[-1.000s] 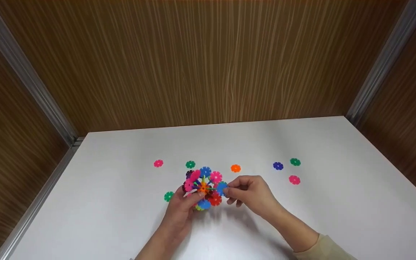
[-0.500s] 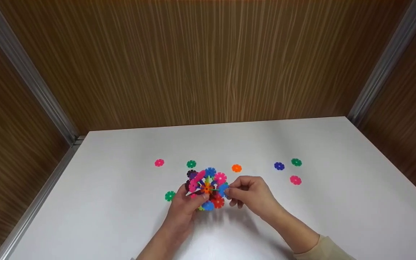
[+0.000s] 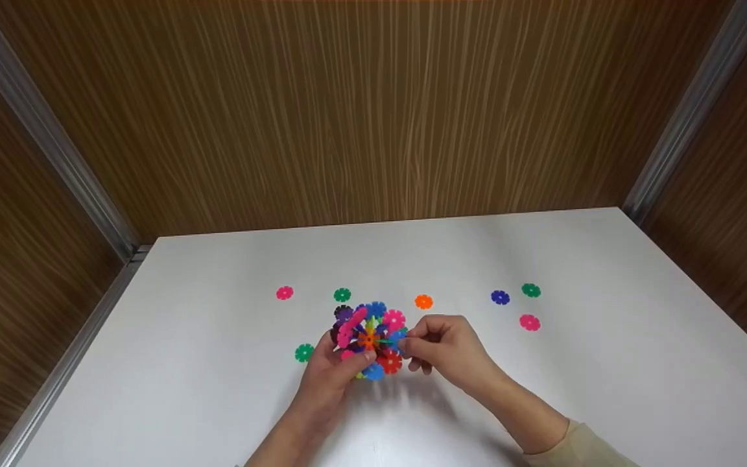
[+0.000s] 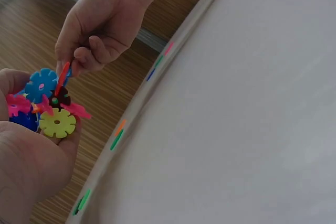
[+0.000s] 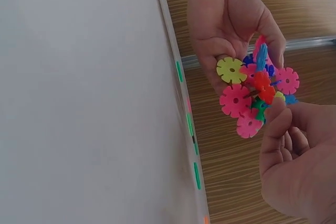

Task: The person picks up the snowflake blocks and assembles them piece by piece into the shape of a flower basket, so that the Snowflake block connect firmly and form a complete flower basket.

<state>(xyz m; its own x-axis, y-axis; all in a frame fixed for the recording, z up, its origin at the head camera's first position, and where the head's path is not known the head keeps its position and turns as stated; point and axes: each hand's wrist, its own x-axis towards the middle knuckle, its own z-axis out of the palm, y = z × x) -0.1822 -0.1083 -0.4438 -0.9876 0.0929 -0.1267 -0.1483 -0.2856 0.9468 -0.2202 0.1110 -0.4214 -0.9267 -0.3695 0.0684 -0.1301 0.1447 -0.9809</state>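
A ball-like cluster of interlocked plastic snowflake discs (image 3: 369, 340), in pink, blue, red, orange, purple and more, is held above the white table. My left hand (image 3: 331, 377) grips it from the left, thumb lying across the front near an orange disc. On its right side my right hand (image 3: 449, 350) pinches a blue disc (image 3: 397, 337) between thumb and forefinger, against the cluster. The left wrist view shows a yellow-green disc (image 4: 57, 123) near the left palm. In the right wrist view, pink discs (image 5: 235, 101) face outward, and the right fingertips hide part of the cluster.
Loose discs lie on the table (image 3: 218, 389): a pink disc (image 3: 284, 293), green discs (image 3: 342, 295) and an orange disc (image 3: 423, 301) behind the hands. Farther right are a dark blue disc (image 3: 500, 298) and another pink disc (image 3: 530, 322). Wood-grain panels (image 3: 373, 117) enclose the back and sides.
The cluster has shifted a little to the right and turned slightly in my left hand. The pinched blue disc now sits closer to the cluster's middle. The loose discs have stayed put.
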